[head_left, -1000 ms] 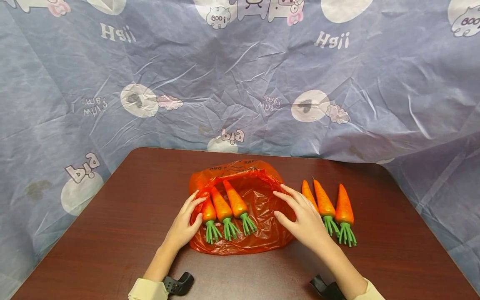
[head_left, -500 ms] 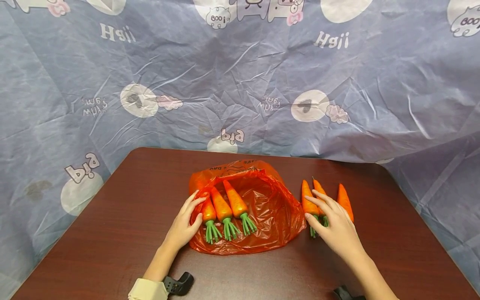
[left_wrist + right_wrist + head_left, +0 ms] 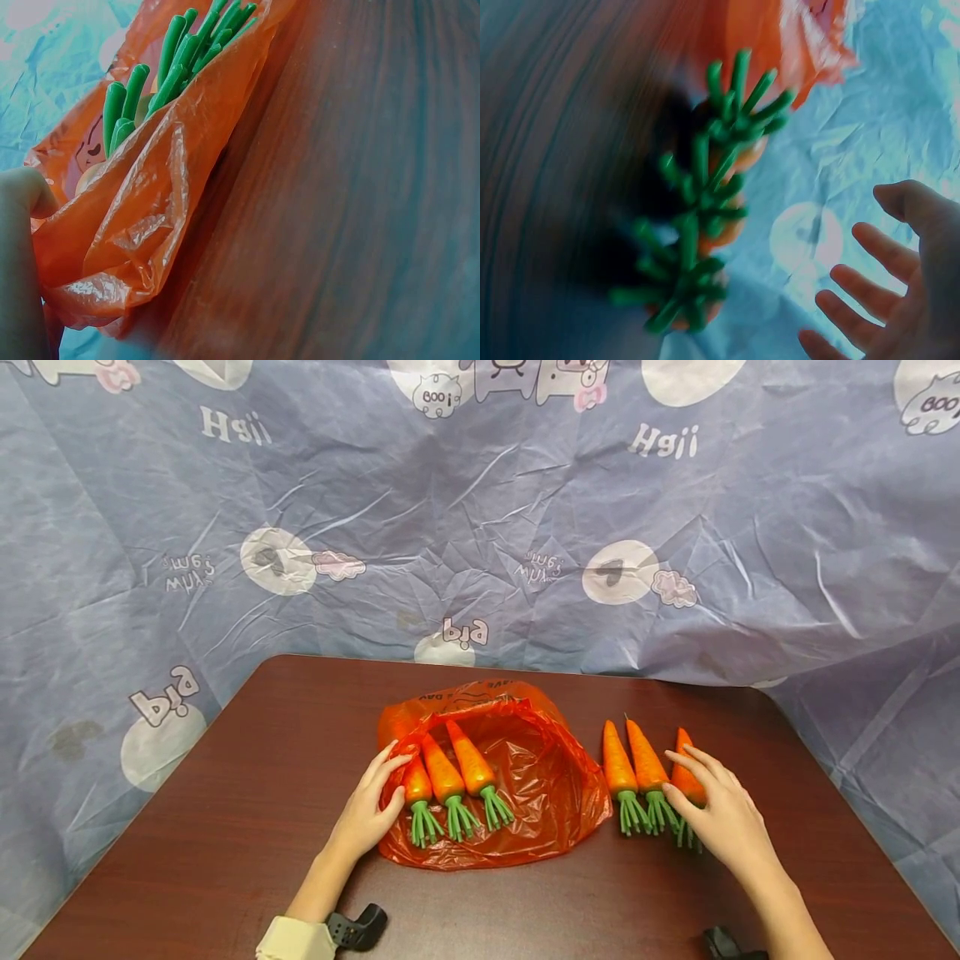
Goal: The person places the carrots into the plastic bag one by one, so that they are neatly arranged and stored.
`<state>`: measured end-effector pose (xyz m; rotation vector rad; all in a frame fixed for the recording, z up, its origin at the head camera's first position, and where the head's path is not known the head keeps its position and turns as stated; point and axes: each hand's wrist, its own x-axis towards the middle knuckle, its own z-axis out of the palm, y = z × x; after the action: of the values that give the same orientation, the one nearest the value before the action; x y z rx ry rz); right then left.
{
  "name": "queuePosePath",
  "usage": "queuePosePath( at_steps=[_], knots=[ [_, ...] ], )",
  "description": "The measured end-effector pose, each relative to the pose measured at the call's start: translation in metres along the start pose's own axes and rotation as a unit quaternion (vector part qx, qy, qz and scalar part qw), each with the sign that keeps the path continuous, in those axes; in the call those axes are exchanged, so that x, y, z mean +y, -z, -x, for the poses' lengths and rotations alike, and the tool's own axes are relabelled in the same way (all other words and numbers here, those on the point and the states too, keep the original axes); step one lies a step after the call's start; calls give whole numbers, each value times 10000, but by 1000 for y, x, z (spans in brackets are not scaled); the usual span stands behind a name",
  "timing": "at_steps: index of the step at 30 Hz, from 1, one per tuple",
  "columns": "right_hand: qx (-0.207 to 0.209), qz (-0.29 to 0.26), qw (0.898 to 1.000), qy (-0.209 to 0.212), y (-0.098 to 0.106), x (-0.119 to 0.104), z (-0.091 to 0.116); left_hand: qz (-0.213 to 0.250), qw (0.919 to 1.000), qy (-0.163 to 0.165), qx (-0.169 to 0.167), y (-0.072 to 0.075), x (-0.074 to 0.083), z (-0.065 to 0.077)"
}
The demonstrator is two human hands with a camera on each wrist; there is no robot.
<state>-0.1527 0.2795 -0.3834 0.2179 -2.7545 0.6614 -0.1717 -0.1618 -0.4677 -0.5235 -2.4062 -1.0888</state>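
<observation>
In the head view an orange-red plastic bag (image 3: 543,802) lies with its mouth spread toward me. Three carrots with green tops lie in its left half, the middle carrot (image 3: 444,770) among them. My left hand (image 3: 367,810) holds the bag's left rim, thumb on the near side; the left wrist view has the thumb (image 3: 34,191) at the film. To the right of the bag, my right hand (image 3: 727,818) hovers over the rightmost carrot (image 3: 684,778), partly covering it, fingers spread and holding nothing. Two more carrots, a left carrot (image 3: 617,764) and a middle carrot (image 3: 647,760), lie beside it.
Everything rests on a dark brown wooden table (image 3: 247,793). A blue-grey printed cloth (image 3: 480,527) hangs behind it and along its sides. Black straps with small devices are on both wrists, the left strap (image 3: 358,928) near the table's front.
My right hand has let go of the bag's right rim and moved right across the loose carrots to the rightmost one. The bag's right side has spread outward. My left hand stays put.
</observation>
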Motion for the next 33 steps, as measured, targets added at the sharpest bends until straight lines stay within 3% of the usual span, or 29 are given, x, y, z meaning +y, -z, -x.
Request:
queuePosePath(
  at_steps=[14, 22, 33],
  knots=[
    [-401, -30, 9984, -409, -15, 55, -5, -6, 10000, 21, -33, 0, -1, 0],
    [-594, -198, 9969, -469, -20, 64, -5, -15, 10000, -13, -12, 1, -1, 0],
    [-347, -350, 9987, -120, -25, 64, -6, -30, 10000, -3, 5, 1, -1, 0]
  ],
)
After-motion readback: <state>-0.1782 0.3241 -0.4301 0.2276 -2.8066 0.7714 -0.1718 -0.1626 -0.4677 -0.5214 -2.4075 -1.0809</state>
